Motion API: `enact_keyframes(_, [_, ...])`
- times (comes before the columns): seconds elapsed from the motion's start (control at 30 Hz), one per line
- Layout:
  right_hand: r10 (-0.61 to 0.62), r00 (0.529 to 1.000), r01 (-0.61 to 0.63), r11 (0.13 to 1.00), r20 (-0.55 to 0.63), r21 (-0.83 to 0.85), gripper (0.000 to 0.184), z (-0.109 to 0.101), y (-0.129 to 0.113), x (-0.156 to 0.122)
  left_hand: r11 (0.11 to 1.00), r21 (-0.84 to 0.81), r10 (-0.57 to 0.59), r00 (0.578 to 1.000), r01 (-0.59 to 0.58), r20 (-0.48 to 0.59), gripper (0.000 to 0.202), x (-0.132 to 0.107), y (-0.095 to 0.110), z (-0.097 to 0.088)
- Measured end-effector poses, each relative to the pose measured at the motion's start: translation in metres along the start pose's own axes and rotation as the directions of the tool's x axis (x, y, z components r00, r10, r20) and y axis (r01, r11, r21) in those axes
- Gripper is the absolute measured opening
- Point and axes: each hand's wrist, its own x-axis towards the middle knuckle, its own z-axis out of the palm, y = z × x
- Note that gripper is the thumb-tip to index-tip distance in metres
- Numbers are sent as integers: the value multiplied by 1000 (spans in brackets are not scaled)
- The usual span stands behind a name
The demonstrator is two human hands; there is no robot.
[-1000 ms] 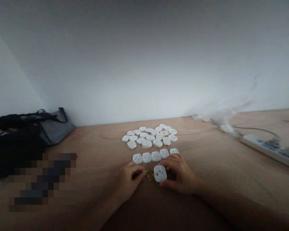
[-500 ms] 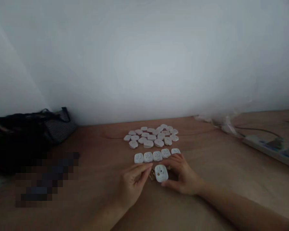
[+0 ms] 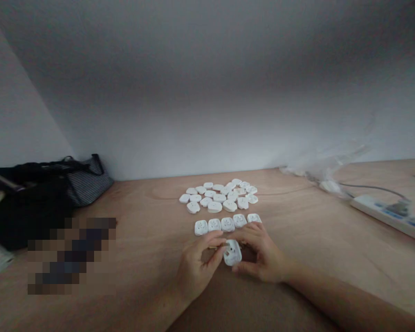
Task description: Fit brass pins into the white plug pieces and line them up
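My right hand (image 3: 263, 253) grips a white plastic socket shell (image 3: 232, 254) by its right side, thumb at the lower edge and fingers along the top. The open, hollow face is tilted toward me, with round holes and a brass-coloured spot inside. At the shell's upper left edge, the thumb and forefinger of my left hand (image 3: 199, 260) are pinched together; whatever is between them is too small to make out. Small brass parts (image 3: 212, 247) lie behind my left fingers, mostly hidden. Just beyond stands a row of similar white shells (image 3: 227, 224), the rightmost partly covered by my right hand.
Farther back lies a loose cluster of white socket pieces (image 3: 219, 198) on the wooden table (image 3: 152, 230). A power strip (image 3: 376, 210) with a cable and a clear plastic bag (image 3: 328, 173) are on the right. A black bag (image 3: 31, 203) and a pixelated dark object (image 3: 76, 253) occupy the left.
My left hand has moved right from over the brass parts to the shell's upper left edge. My right hand keeps its grip on the shell. The picture has become brighter.
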Motion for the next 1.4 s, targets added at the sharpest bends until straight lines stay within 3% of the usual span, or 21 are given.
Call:
enact_keyframes(0.23, [-4, 1000, 4, 1000, -5, 6, 48, 0, -3, 0, 1000, 2, 16, 995, -16, 99, 8, 2, -1, -1])
enact_keyframes(0.4, [-12, 1000, 12, 1000, -15, 1, 48, 0, -2, 0, 988, -38, 153, 984, -150, 93, 12, 6, -2, -3])
enact_keyframes(0.5, [-7, 1000, 7, 1000, -18, -4, 46, 0, -2, 0, 978, 40, 196, 971, -203, 137, 16, 7, -1, -6])
enact_keyframes(0.67, [-12, 1000, 12, 1000, -20, -2, 46, 1, -1, -1, 961, 183, 156, 955, -206, 254, 24, 5, 2, -10])
enact_keyframes(0.77, [-10, 999, 10, 1000, -44, 5, 44, 2, 1, -2, 949, 212, 175, 948, -235, 267, 28, 4, 0, -13])
enact_keyframes(0.9, [23, 999, -23, 1000, -48, -6, 44, 2, 0, -3, 974, 209, 62, 988, -92, 143, 25, 9, -12, -24])
enact_keyframes(0.97, [34, 998, -34, 999, -45, -15, 43, 2, 0, -3, 983, 180, -54, 980, 19, 193, 21, 12, -21, -31])
enact_keyframes(1.1, [36, 998, -38, 999, -55, -25, 42, 1, -1, -3, 971, 190, -205, 910, 144, 359, 16, 15, -34, -35])
enact_keyframes(1.23, [28, 998, -29, 999, -60, -23, 40, 1, -1, -2, 967, 223, -206, 888, 121, 412, 12, 15, -34, -30])
enact_keyframes(1.3, [28, 998, -29, 999, -59, -15, 41, 2, 0, -2, 973, 216, -166, 907, 85, 387, 13, 15, -34, -28])
enact_keyframes(1.4, [36, 998, -36, 999, -58, -4, 43, 2, 1, -2, 980, 185, -125, 955, 77, 267, 13, 15, -33, -28])
